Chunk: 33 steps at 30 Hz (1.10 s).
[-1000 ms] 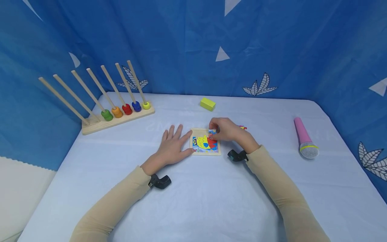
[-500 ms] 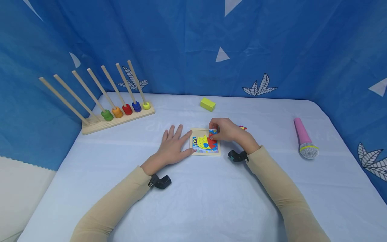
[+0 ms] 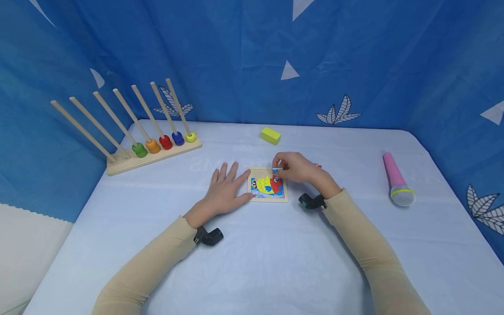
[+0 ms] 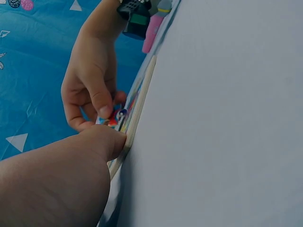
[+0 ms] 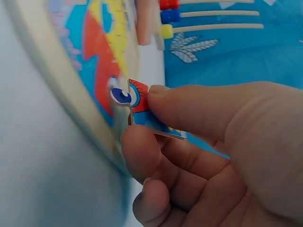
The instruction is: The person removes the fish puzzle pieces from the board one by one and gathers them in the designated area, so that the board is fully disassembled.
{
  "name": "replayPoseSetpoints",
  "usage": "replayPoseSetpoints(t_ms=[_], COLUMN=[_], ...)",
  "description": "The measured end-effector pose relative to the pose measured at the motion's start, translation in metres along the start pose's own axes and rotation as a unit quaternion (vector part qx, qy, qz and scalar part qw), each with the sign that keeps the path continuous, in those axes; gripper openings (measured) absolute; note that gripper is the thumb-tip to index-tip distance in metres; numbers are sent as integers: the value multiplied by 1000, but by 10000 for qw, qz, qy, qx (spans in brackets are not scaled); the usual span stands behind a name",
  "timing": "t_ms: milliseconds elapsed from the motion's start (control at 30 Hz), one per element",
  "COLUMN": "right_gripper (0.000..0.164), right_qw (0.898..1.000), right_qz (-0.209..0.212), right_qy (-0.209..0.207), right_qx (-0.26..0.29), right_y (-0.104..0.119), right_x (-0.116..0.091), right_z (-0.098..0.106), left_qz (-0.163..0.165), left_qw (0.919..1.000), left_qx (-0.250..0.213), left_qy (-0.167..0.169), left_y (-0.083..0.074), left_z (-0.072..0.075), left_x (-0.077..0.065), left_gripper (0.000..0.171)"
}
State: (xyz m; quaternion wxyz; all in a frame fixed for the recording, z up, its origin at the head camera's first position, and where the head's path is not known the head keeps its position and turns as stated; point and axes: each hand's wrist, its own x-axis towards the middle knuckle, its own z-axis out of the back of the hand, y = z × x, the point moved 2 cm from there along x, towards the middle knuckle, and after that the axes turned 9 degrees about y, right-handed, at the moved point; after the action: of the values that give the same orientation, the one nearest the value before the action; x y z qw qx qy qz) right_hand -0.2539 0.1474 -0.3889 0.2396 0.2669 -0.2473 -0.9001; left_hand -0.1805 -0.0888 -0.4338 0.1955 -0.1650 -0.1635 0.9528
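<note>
Curtain cloth (image 3: 244, 48), blue with white triangles and outlined leaves, lines the left, back and right of your white cloth-covered table (image 3: 256, 262). Lower left edge: pale patch (image 3: 27, 249), can't tell floor or wall. Back left: pale wooden stand (image 3: 126, 165) with seven round pegs, coloured beads (image 3: 165, 142) low on five. Your left hand (image 3: 223, 192) lies spread, gripping nothing, thumb and forefinger touching the left side of a square light-wood puzzle frame (image 3: 260, 172). Frame lies flat mid-table, yellow-and-red fish picture (image 3: 267, 186) partly filled in. Behind it, lime-yellow rectangular block (image 3: 270, 135). Your right hand (image 3: 297, 168) pinches a thin red-and-blue puzzle piece (image 5: 139, 105) with printed eye between thumb and fingers, over the frame's upper right corner. Past that wrist, small red thing (image 3: 317, 165), mostly hidden. Right: pink-handled microphone (image 3: 396, 179), silver mesh head, lying down.
</note>
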Motion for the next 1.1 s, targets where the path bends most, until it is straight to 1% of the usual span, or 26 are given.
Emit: replayPoseSetpoints(t_ms=[100,200,400,800,933,1100], right_gripper=[16,16,16,20,21,23], right_qw=[9996,9990,9978,9946,9934,9909], right_qz=[8,-34,-261,-661,-817,-974], right_qy=[-53,-182,-324,-609,-625,-661], right_qx=[293,397,508,514,508,648], right_y=[0,-6,-32,-81,-95,-110], right_x=[-5,-10,-23,-60,-66,-69], right_z=[7,14,23,45,48,49], left_qz=[19,23,27,10,9,8], left_qw=[10000,10000,10000,10000,10000,10000], left_qx=[10,14,-22,0,-21,-6], left_qy=[-18,-32,-27,29,44,30], left_y=[0,0,1,-1,-1,0], left_z=[0,1,1,1,1,-1], left_x=[1,2,0,-1,-1,0], left_gripper=[78,78,78,79,79,78])
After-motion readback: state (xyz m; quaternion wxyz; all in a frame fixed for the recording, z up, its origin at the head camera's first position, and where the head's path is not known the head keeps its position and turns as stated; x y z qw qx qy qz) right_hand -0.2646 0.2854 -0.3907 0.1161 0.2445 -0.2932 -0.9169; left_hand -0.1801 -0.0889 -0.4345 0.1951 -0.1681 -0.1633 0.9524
